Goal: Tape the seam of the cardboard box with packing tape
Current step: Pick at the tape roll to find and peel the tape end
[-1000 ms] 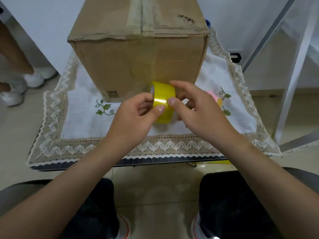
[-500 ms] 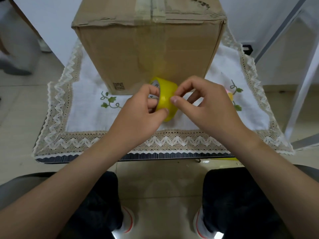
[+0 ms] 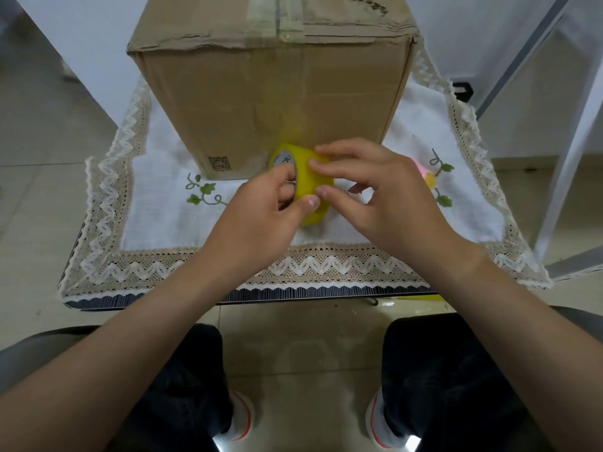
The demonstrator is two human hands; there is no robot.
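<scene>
A tall cardboard box [image 3: 267,89] stands on the table, its top seam [image 3: 278,17] running away from me with old clear tape over it. In front of the box I hold a yellow roll of packing tape [image 3: 310,177] just above the cloth. My left hand [image 3: 261,213] grips the roll, fingers through its core and thumb on the outer face. My right hand [image 3: 381,194] rests its fingertips and thumb on the roll's outer surface, picking at it. No loose tape end shows.
A white embroidered tablecloth with a lace border [image 3: 195,265] covers the small table. A white metal frame [image 3: 567,148] stands at the right. A small pink and yellow object [image 3: 424,172] lies behind my right hand. My knees and shoes are below the table edge.
The view has shifted so the box sits further right. The roll has turned a little in my left hand, and my right fingers have moved over its outer surface.
</scene>
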